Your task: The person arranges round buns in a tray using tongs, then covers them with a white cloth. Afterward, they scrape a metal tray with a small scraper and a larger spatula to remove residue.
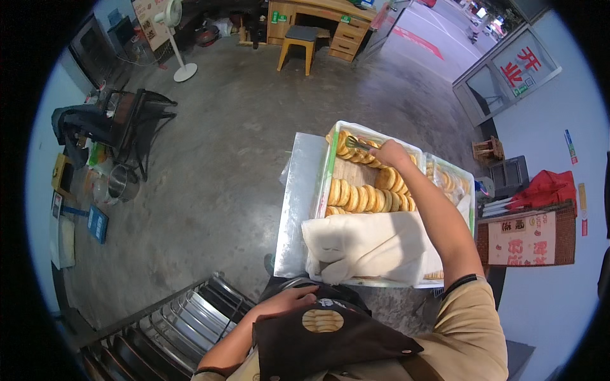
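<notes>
My right hand [391, 154] is closed around a pair of food tongs [359, 144]. The tongs' slotted tips lie over the far row of round golden flatbreads [345, 151] in a white box. Closer to me another row of flatbreads [362, 198] stands on edge, with bare light-brown lining between the rows. A white cloth [375, 244] covers the near part of the box [325, 171]. My left hand [289, 302] lies against my dark apron [305, 343] at the waist, fingers stretched out, holding nothing.
A metal tabletop [291, 209] carries the box; a second box with bagged breads [451, 181] adjoins its right side. A metal tray rack [184, 324] stands at lower left. Further off are a chair [130, 120], white fan [182, 70], yellow stool [297, 47] and wooden desk [349, 35].
</notes>
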`<state>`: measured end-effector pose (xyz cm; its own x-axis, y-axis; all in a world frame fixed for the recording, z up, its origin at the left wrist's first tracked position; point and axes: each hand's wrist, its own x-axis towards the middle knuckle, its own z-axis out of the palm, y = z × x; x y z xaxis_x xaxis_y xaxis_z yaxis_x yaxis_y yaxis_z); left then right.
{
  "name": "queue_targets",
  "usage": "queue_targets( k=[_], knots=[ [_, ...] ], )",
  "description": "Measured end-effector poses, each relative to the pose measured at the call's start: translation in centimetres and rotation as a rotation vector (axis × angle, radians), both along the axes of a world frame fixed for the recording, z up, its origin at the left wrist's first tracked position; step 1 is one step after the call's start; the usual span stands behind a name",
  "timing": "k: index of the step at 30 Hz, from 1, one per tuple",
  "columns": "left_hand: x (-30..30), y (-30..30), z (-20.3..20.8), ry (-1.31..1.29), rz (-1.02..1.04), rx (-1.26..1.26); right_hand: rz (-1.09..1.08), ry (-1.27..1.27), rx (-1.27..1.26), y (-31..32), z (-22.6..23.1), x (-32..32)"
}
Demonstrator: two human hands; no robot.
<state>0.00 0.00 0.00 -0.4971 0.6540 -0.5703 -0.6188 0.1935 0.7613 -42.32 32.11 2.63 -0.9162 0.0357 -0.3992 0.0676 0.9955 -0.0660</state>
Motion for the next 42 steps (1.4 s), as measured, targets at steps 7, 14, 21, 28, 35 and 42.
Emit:
queue_targets(
  k=[7,14,21,28,35,42],
  knots=[
    [-1.1,3.1,-0.5,-0.002,-0.079,0.108,-0.146,0.070,-0.188,4.0,-2.7,4.6],
    [0.8,3.2,-0.5,0.000,0.005,0.150,-0.180,0.099,-0.262,0.6,-2.3,6.5],
    [0.3,3.4,0.8,0.041,-0.004,0.124,-0.287,0.129,-0.276,0.7,-5.9,6.1],
    [1.4,2.5,-0.1,0.039,0.050,0.124,-0.383,-0.070,-0.354,-1.6,-6.7,5.8],
    [1.8,1.9,-1.1,-0.007,0.090,0.195,-0.508,0.057,-0.470,-4.8,-9.2,7.7],
    [1.1,0.7,-0.1,-0.085,0.094,0.189,-0.614,0.122,-0.491,-6.9,-10.7,10.2]
  ],
)
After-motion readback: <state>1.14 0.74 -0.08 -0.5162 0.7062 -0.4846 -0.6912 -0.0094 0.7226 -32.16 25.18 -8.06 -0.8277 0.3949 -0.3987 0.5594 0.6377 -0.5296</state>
